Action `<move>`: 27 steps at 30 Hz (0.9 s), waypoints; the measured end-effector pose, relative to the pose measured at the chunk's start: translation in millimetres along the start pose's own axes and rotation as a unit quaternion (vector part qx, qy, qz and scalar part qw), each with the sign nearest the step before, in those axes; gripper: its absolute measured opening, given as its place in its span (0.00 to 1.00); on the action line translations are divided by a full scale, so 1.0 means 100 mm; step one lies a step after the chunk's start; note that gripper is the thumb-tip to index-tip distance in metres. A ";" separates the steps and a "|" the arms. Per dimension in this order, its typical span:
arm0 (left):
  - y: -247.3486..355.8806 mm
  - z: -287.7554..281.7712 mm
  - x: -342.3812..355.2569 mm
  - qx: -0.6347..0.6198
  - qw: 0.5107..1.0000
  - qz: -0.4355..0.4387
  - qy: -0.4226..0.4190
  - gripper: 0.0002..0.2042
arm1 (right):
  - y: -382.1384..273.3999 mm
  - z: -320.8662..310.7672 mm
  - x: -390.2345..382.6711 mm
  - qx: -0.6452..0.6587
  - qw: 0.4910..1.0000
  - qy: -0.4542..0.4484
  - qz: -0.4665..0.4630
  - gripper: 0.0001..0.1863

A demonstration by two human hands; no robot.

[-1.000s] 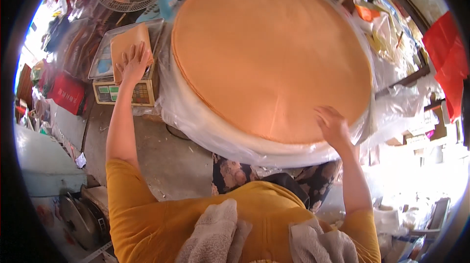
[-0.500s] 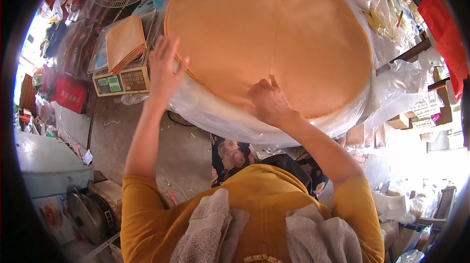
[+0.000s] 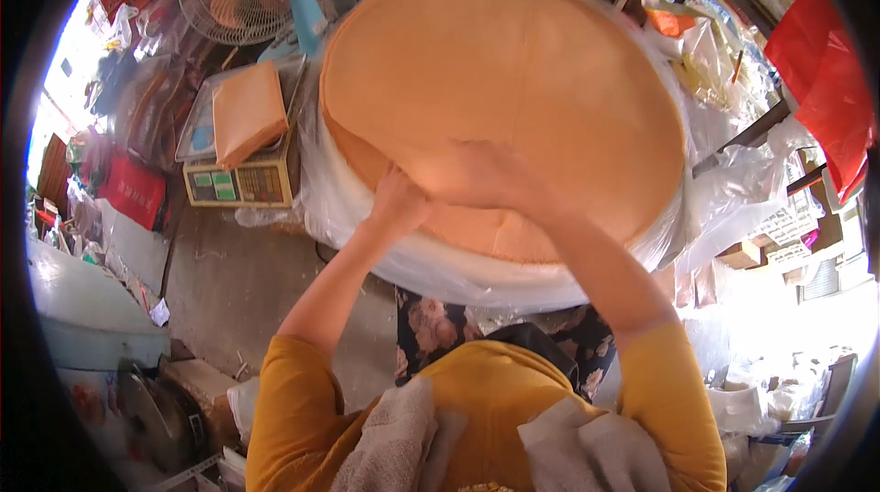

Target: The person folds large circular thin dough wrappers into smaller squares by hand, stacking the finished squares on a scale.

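A stack of large round orange sheets [image 3: 541,71] rests on a pale round base wrapped in clear plastic [image 3: 449,277]. My left hand [image 3: 401,197] is closed on the top sheet's near-left edge, which is lifted and bent, showing the layer beneath. My right hand [image 3: 481,176] is over the near middle of that sheet beside my left hand, its fingers smeared by motion. Left of the round stack, folded orange sheets [image 3: 247,107] lie on a metal tray atop a boxy scale [image 3: 266,182] with a keypad.
A light-blue fan [image 3: 302,6] stands behind the scale. A red bag [image 3: 136,182] and bundled plastic lie at left, above a pale blue-grey appliance [image 3: 92,300]. At right, red sheeting [image 3: 816,52], plastic bags [image 3: 715,180] and racks crowd the edge, by bright glare.
My left hand has left the folded sheets and moved right to grip the round sheet's edge, now lifted. My right hand has moved left toward it.
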State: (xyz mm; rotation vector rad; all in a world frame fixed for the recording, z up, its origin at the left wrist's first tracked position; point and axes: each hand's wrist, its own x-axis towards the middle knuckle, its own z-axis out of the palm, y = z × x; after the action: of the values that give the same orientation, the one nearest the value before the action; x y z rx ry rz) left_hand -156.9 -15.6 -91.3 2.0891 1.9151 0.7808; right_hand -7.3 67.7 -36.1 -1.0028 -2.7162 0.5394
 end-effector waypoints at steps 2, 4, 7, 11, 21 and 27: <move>-0.23 0.19 0.08 -0.130 0.988 -0.025 0.073 0.25 | -0.27 -0.11 0.23 -0.085 0.996 -0.005 0.014 0.32; -0.23 0.26 0.14 0.087 0.996 0.029 0.020 0.28 | -0.42 -0.29 0.32 -0.050 0.993 -0.078 0.075 0.33; -0.13 0.39 0.21 0.142 0.989 -0.042 0.007 0.30 | -0.40 -0.44 0.40 0.016 0.993 -0.105 0.041 0.26; -0.07 0.42 0.17 0.144 0.982 -0.030 0.119 0.34 | -0.33 -0.41 0.60 -0.025 0.995 0.002 0.100 0.20; -0.03 0.36 0.16 0.153 0.987 -0.044 0.030 0.35 | -0.95 -2.51 0.40 -0.394 0.910 0.129 0.010 0.18; -0.09 0.16 0.25 -0.306 0.902 -0.230 0.199 0.29 | -0.31 -2.11 -0.91 -0.428 0.819 0.255 -0.285 0.16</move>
State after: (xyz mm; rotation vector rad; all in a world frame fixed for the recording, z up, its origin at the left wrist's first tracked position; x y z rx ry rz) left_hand -156.0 13.2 -103.3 1.1099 1.8788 1.5193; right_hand 106.5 42.6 164.4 -0.2878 -2.4895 -0.9902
